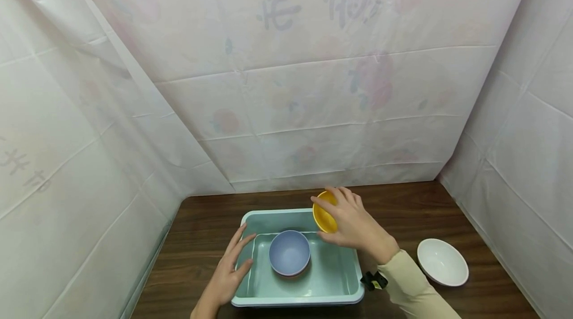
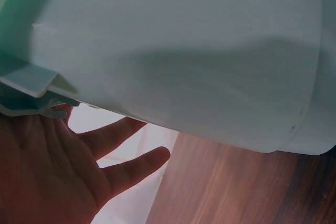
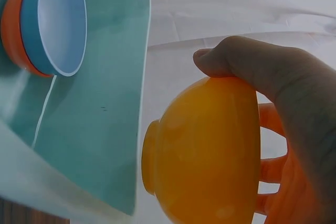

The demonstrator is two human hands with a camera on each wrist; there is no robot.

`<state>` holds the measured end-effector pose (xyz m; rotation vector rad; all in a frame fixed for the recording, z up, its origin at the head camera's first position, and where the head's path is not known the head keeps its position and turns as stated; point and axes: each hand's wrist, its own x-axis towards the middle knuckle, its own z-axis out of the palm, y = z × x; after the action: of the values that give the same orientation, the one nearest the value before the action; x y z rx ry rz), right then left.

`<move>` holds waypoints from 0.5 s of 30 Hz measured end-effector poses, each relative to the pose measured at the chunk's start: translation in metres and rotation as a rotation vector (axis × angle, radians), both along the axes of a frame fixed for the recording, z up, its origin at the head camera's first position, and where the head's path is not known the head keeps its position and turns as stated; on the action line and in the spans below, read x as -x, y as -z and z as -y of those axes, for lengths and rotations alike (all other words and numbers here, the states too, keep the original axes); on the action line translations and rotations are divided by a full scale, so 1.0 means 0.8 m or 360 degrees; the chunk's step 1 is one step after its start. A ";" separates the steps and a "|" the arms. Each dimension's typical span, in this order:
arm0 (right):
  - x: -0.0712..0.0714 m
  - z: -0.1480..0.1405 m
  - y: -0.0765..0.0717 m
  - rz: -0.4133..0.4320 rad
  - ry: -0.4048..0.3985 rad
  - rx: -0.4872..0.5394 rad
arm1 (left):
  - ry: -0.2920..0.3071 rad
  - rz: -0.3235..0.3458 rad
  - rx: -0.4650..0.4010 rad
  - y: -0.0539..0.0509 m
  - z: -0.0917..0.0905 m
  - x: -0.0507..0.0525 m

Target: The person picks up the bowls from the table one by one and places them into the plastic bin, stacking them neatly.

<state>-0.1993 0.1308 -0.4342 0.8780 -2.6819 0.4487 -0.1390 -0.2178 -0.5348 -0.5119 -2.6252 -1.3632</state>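
My right hand [image 1: 353,222] grips a yellow bowl [image 1: 323,214], tilted, over the back right corner of the light green tray [image 1: 331,269]. In the right wrist view the thumb lies at one side of the yellow bowl [image 3: 210,150] and the fingers at its rim. Inside the tray stands a stack of bowls, a lavender-blue one [image 1: 289,253] on top; the right wrist view shows a teal bowl [image 3: 31,24] and an orange bowl [image 3: 13,27] below it. With fingers spread, my left hand [image 1: 226,271] rests at the tray's left edge; in the left wrist view its fingers lie against the tray's outside [image 2: 184,77].
A white bowl [image 1: 442,262] stands on the dark wooden table [image 1: 403,209], right of the tray. Pale printed sheets [image 1: 313,85] hang behind the table and at both sides. A small black object [image 1: 374,280] is at my right wrist.
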 end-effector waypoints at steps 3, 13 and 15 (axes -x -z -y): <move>0.001 0.003 0.000 0.0016 -0.0005 -0.0012 | -0.0002 0.0004 0.0001 0.000 0.000 0.000; 0.002 0.013 0.002 0.0071 -0.0019 -0.0014 | 0.0007 -0.0020 0.0005 0.001 0.001 -0.001; 0.002 0.015 0.002 0.0073 -0.0020 -0.0010 | 0.0007 -0.0024 0.0007 0.001 0.001 0.000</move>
<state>-0.2010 0.1185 -0.4358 0.8976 -2.7219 0.4691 -0.1386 -0.2189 -0.5355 -0.5268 -2.6172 -1.3495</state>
